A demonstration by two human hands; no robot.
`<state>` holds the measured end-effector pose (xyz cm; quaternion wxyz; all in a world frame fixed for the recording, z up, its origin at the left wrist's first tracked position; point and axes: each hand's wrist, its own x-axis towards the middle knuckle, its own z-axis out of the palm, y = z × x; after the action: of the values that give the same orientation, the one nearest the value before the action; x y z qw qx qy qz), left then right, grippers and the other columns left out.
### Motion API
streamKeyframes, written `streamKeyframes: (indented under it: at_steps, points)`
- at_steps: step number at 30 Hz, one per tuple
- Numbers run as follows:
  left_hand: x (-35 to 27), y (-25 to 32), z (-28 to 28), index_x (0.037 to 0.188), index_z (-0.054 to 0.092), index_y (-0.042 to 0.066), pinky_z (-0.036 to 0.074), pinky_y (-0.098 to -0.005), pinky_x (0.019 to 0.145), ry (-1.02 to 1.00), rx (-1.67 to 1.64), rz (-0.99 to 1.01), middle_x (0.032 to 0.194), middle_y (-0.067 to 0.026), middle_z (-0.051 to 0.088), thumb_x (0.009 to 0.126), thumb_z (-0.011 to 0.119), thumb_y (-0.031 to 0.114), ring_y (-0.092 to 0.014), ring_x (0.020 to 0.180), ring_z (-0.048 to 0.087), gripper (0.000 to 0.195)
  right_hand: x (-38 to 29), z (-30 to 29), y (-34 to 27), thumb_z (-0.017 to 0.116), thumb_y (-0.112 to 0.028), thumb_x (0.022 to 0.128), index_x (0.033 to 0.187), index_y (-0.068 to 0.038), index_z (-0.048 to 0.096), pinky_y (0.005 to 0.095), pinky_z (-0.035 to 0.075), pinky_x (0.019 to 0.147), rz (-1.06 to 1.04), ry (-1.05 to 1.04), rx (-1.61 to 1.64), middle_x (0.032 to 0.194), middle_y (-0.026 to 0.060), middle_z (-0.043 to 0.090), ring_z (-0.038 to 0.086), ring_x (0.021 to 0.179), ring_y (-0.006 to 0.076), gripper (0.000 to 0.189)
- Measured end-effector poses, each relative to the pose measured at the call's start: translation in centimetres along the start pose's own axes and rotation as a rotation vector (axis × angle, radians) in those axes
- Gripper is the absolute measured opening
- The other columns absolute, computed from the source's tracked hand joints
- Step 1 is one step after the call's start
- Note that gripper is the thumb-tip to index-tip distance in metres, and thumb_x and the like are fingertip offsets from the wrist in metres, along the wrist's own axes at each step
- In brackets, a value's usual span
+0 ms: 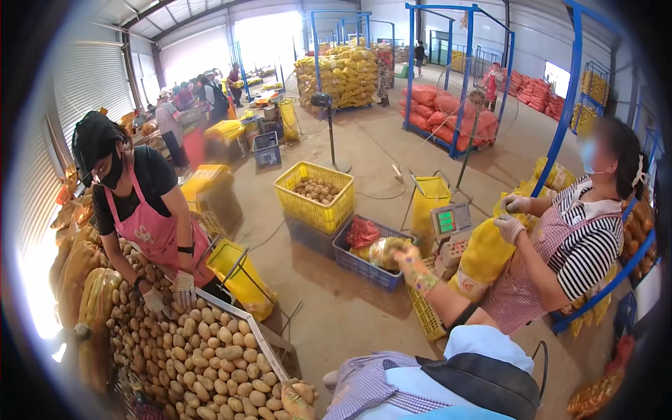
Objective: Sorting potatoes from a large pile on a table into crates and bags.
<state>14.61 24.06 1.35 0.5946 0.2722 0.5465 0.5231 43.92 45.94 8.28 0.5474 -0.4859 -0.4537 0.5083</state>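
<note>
My left hand [298, 399], in a patterned glove, is at the bottom edge by the metal rim [262, 341] of a sorting table heaped with potatoes [210, 341]; whether it holds a potato is unclear. My right arm stretches out, and my right hand [407, 256], in a floral-patterned glove, is blurred beside a yellow mesh bag [382, 252] in a blue plastic crate [367, 270]. Its grip cannot be made out. A red mesh bag [363, 232] lies in the same crate. Just behind stands a yellow plastic basket [315, 197] with potatoes inside.
At left a co-worker in a pink apron [152, 226] has gloved hands on the potatoes. Another co-worker at right holds a full yellow mesh bag [483, 257] beside a digital scale [450, 220]. Yellow bags on stands [244, 278], a pedestal fan [476, 100] and a floor cable [373, 197] are around.
</note>
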Motion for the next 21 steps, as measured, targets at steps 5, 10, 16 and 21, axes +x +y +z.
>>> streamKeyframes:
  at_steps: [5, 10, 16, 21]
  points:
    - [0.2, 0.6, -1.5, 0.146, 0.044, 0.004, 0.044, -0.0426, 0.108, 0.093, -0.039, 0.005, 0.139, -0.0081, 0.054, 0.101, 0.055, 0.033, -0.025, 0.123, 0.054, 0.055, -1.8, 7.1, 4.2, 0.065, -0.018, 0.098, 0.127, 0.001, 0.064, 0.0305, 0.056, 0.083, 0.2, -0.328, -0.135, 0.11, 0.0075, 0.07, 0.068, 0.093, 0.0164, 0.035]
    - [-3.1, 0.6, -4.6, 0.147, 0.044, 0.004, 0.043, -0.0435, 0.109, 0.266, -0.138, 0.033, 0.141, -0.0082, 0.054, 0.103, 0.053, 0.034, -0.026, 0.125, 0.053, 0.055, -4.2, 16.1, 7.6, 0.069, -0.033, 0.099, 0.135, 0.0, 0.059, 0.0313, 0.056, 0.09, 0.422, -0.748, 0.006, 0.115, 0.0068, 0.069, 0.067, 0.102, 0.0173, 0.05]
    - [-7.5, -0.8, -6.6, 0.149, 0.044, 0.004, 0.042, -0.0445, 0.111, 0.52, -0.434, 0.144, 0.143, -0.0082, 0.053, 0.105, 0.05, 0.036, -0.027, 0.126, 0.052, 0.055, -10.6, 24.6, 9.7, 0.078, -0.031, 0.09, 0.153, 0.003, 0.036, 0.0399, 0.052, 0.104, 0.435, -1.572, -0.118, 0.149, 0.019, 0.048, 0.058, 0.129, 0.0259, 0.083]
    - [-7.7, -0.4, -6.8, 0.15, 0.043, 0.003, 0.041, -0.0454, 0.112, 0.64, -0.902, 0.318, 0.145, -0.0083, 0.052, 0.107, 0.047, 0.038, -0.028, 0.127, 0.052, 0.055, -13.9, 30.3, 9.1, 0.079, -0.03, 0.085, 0.152, 0.002, 0.038, 0.0363, 0.048, 0.106, 0.561, -1.901, -0.31, 0.141, 0.0161, 0.055, 0.059, 0.126, 0.0242, 0.084]
